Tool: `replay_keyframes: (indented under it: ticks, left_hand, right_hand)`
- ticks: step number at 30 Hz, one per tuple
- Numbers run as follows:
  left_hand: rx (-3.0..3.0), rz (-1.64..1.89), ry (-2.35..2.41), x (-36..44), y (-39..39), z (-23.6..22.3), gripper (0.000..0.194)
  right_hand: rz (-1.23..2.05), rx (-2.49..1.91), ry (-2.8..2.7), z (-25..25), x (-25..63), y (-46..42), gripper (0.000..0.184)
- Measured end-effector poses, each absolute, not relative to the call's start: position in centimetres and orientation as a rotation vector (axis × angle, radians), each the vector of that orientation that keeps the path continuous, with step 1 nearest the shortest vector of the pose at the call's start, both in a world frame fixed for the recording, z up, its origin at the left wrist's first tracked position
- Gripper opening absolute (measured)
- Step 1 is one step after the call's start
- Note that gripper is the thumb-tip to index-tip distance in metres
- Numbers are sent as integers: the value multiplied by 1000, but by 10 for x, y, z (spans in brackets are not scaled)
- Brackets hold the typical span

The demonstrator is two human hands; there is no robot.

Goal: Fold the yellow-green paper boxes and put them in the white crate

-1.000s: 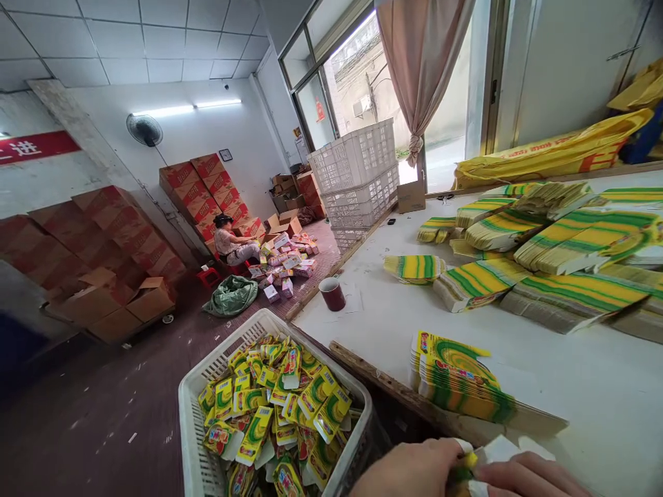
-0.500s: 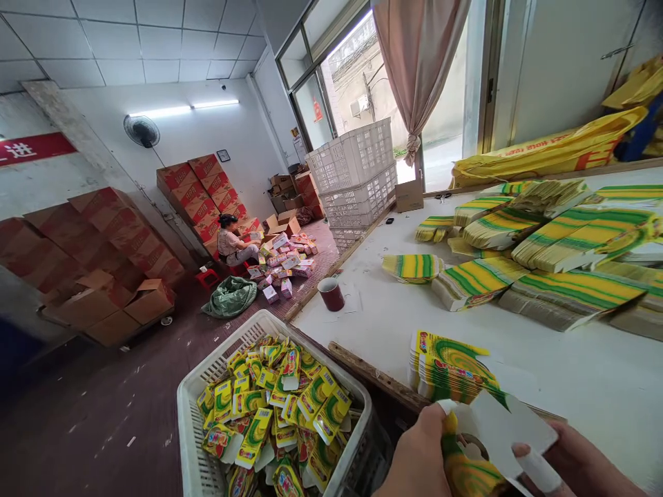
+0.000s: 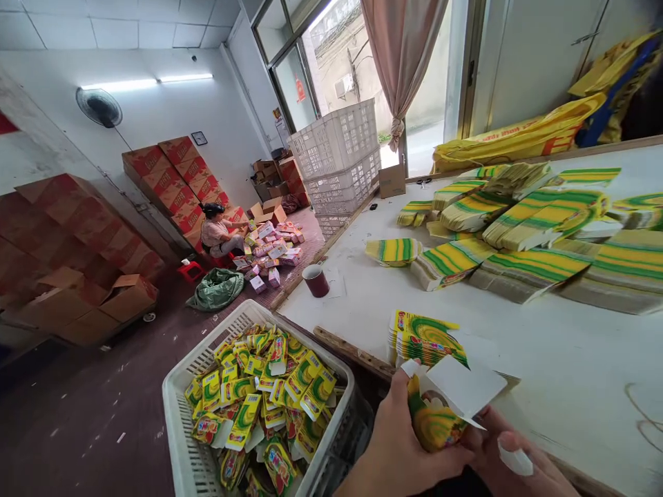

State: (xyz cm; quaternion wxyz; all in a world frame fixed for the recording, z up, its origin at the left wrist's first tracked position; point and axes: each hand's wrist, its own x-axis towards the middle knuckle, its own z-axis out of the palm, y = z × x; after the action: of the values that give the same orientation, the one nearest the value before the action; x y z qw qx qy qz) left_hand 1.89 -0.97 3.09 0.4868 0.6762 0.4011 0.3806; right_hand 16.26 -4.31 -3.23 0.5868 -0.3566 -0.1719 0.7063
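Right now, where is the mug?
In the head view, the dark red mug stands near the picture's middle, by the left edge of the table, beyond the white crate of yellow boxes.

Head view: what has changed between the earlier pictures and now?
The view has swung slightly right. The carton sits higher in the picture, its white flap showing fully; the left hand still holds it, while the right hand has its thumb clear. The basket, stack and mug look unmoved.
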Motion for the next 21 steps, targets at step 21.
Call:
replay_keyframes:
  ticks: [21]
  left_hand:
    - [2021, 489, 1176, 16, -10, 16, 49]
  right_hand:
    - [1245, -1279, -912, -20, 155, -33, 35]
